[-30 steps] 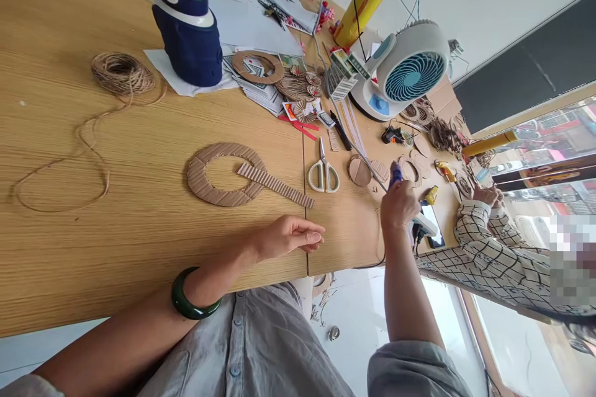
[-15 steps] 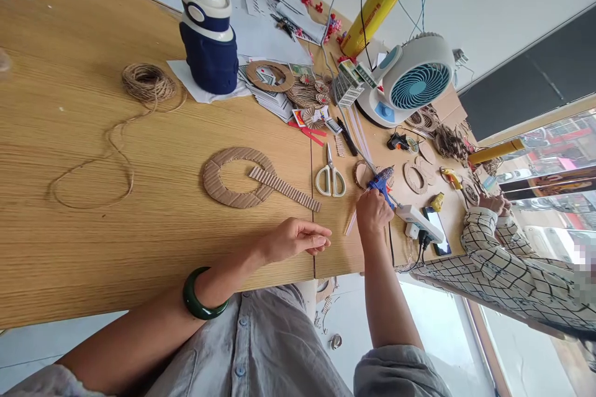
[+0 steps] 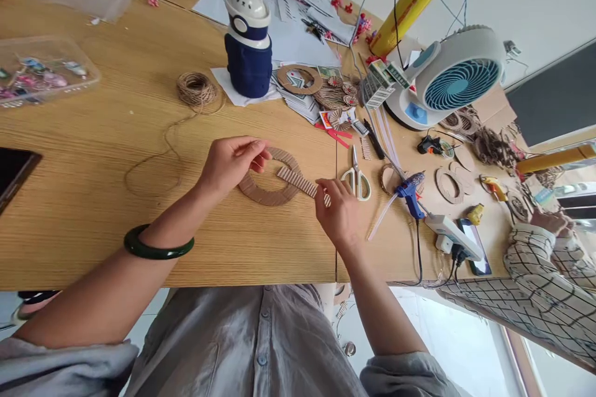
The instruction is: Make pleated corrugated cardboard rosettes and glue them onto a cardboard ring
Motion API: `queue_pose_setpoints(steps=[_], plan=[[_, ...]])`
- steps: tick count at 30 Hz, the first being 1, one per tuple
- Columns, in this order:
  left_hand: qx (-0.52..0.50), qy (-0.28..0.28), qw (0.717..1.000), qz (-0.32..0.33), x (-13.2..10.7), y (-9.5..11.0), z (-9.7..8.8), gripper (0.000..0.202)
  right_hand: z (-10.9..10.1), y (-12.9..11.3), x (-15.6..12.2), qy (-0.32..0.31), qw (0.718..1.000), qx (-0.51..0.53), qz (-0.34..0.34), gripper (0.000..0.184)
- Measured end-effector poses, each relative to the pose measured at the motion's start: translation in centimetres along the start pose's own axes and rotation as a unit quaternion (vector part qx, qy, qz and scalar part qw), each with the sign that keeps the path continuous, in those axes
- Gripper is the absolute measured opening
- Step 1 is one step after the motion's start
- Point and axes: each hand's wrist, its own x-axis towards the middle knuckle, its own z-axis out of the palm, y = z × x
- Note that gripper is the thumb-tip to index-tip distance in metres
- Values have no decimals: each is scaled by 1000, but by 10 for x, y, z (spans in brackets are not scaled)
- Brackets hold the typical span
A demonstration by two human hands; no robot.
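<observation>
A corrugated cardboard ring (image 3: 274, 197) lies flat on the table. A narrow ridged cardboard strip (image 3: 298, 181) reaches from inside its opening across the right side of the rim. At the ring's upper left edge is my left hand (image 3: 228, 164), its fingers bent and apart, with nothing visible between them. My right hand (image 3: 338, 211) has its fingers closed over the strip's right end, partly covering it. White-handled scissors (image 3: 356, 183) lie just beyond that hand. Farther right, a blue glue gun (image 3: 410, 194) rests beside a clear glue stick (image 3: 382, 217).
A twine ball (image 3: 198, 90) trails a loose strand on the left. Behind stand a navy-and-white bottle (image 3: 250, 53) and a fan (image 3: 459, 74). A power strip (image 3: 454, 237) with cables lies near the front edge. At far right are a co-worker's hands (image 3: 549, 221).
My right hand has let go of the glue gun and moved left to the strip. My left hand has moved left and up to the ring's edge. The view has shifted left.
</observation>
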Motion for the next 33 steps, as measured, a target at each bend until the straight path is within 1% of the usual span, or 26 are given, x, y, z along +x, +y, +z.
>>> queue_pose_setpoints(steps=[3,6,8,11,13,14,17,19,21,23,25,27,30,33], plan=[[34,12,999,34,5,-16,-6,29,13,-17,13,-28,999,-24,1,22],[46,1,998,36,1,-27,-4,34,22,-25,24,-46,998,-49,11,25],[65,-14,997,42,-2,-30,-1,33,26,-28,30,-55,997,-53,4,24],[121,-31,988,86,-4,-31,3,28,32,-31,38,-72,996,-49,-3,24],[147,-31,983,110,-4,-30,5,27,36,-32,42,-72,997,-30,-1,22],[154,-27,981,113,-4,-30,6,27,37,-32,42,-64,998,-9,-1,18],[155,-18,982,110,-4,-31,7,29,40,-29,41,-15,996,89,-1,3],[148,-21,982,111,-5,-30,8,30,41,-25,38,2,986,168,5,6],[142,-30,983,113,-7,-29,9,31,40,-19,35,-9,972,233,11,7],[137,-46,983,114,-10,-27,11,33,39,-13,35,-32,962,272,10,8],[129,-61,984,106,-12,-25,13,34,38,-9,35,-39,957,287,12,9],[118,-68,987,87,-14,-24,15,33,37,-8,36,-32,956,292,12,9],[96,-70,991,53,-15,-23,17,31,37,-9,37,-24,956,293,0,6],[83,-65,994,38,-16,-25,17,24,39,-12,36,-20,959,284,-14,5]])
